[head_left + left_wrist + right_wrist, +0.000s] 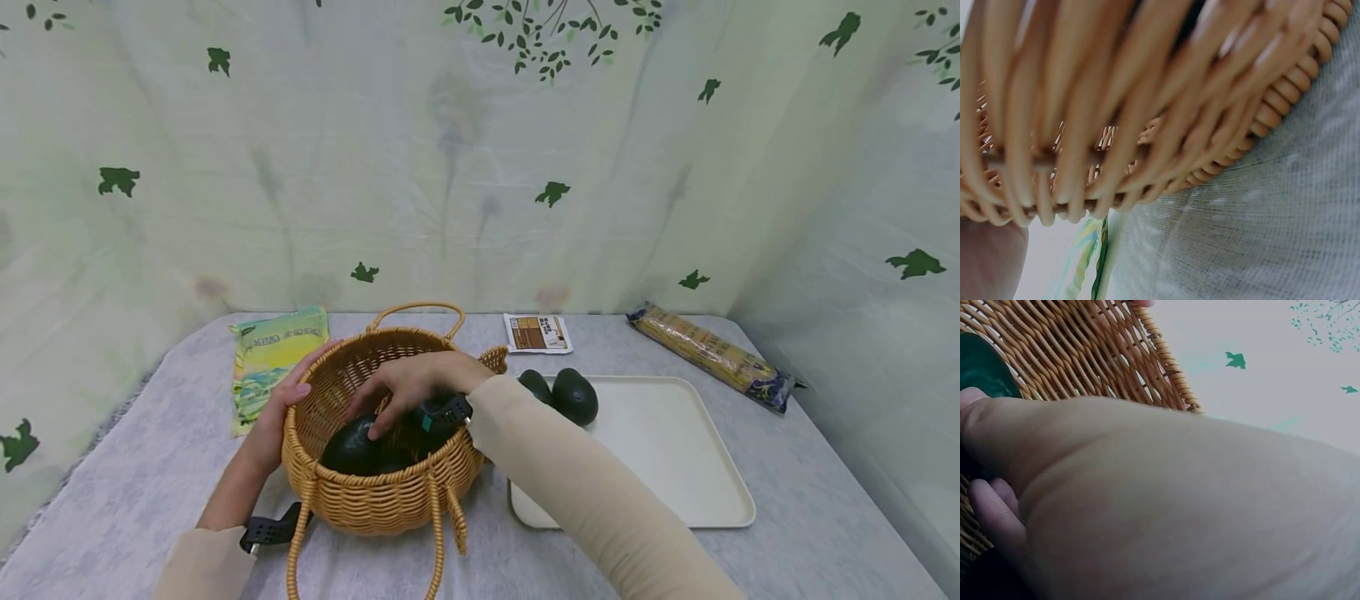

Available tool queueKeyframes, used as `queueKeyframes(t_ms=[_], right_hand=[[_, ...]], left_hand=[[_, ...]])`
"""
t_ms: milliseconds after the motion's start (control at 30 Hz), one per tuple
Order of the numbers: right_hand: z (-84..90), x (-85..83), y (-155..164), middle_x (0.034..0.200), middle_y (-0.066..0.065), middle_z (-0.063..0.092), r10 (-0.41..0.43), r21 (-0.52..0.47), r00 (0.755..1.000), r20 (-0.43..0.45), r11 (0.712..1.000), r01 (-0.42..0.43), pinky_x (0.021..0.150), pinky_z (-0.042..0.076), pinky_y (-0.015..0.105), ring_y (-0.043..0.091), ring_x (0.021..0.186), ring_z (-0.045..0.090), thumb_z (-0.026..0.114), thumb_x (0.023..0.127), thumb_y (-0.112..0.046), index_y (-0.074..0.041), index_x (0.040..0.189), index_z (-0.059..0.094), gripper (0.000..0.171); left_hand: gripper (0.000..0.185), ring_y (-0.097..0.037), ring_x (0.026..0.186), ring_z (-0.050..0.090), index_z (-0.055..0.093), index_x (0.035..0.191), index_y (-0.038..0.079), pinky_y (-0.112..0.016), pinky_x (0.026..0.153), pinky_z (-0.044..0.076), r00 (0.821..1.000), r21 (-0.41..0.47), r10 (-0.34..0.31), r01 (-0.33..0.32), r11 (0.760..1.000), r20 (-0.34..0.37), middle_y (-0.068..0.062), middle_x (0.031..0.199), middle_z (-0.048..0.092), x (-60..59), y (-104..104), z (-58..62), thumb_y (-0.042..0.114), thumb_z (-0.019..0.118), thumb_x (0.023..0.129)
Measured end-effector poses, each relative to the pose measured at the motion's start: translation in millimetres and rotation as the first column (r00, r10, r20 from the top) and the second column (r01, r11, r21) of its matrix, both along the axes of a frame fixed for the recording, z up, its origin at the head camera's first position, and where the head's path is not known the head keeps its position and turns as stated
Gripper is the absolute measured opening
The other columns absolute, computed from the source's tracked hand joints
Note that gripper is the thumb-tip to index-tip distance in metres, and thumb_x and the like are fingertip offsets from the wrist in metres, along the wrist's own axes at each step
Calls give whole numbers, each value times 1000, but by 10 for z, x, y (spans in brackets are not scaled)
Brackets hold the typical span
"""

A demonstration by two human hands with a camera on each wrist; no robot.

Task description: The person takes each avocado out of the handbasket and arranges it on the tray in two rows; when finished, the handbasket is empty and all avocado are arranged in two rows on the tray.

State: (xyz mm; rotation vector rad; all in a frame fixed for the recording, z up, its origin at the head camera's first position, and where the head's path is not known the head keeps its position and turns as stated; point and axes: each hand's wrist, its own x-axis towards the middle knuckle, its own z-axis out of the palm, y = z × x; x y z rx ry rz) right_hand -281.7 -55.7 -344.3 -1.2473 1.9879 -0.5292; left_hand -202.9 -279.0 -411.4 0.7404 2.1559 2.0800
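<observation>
A round wicker basket with looped handles stands on the table, tilted somewhat. My left hand grips its left rim, the thumb lying over the edge; the left wrist view is mostly filled by the basket's weave. My right hand reaches down inside the basket and holds a dark green avocado between thumb and fingers. In the right wrist view, the thumb presses on that avocado, while the hand hides much of the inside. More dark fruit lies beneath the hand, too covered to tell apart.
Two avocados sit on the left part of a white tray, right of the basket. Behind are a yellow-green packet, a small white-and-brown packet and a long noodle-like package. Printed cloth walls the table.
</observation>
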Motion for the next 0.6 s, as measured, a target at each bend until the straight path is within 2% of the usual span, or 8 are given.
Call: queueKeyframes(t_ms=[267,500,600], right_hand=[[8,6,5,141,-3,63,-4,7,1000,-25,1000,4,98,44,14,0,122,57,72,98,-23,-14,143,63,47],[26,14,14,142,2,63,25,-15,994,-110,1000,-27,100,45,18,7,125,58,68,100,-22,-13,142,63,42],[30,9,11,143,2,63,23,-20,993,-114,999,-25,102,43,17,7,128,57,67,101,-21,-13,142,63,42]], left_hand=[[60,-14,139,43,24,164,20,-27,102,48,1000,-10,10,-10,1000,4,2,156,37,1,-1,-3,29,23,105],[61,-13,139,42,23,165,19,-27,102,46,1000,-31,28,-27,999,13,5,155,36,4,0,10,33,23,106],[62,-13,140,41,22,165,19,-27,102,46,999,-32,30,-30,999,17,6,155,36,5,-1,14,34,24,106]])
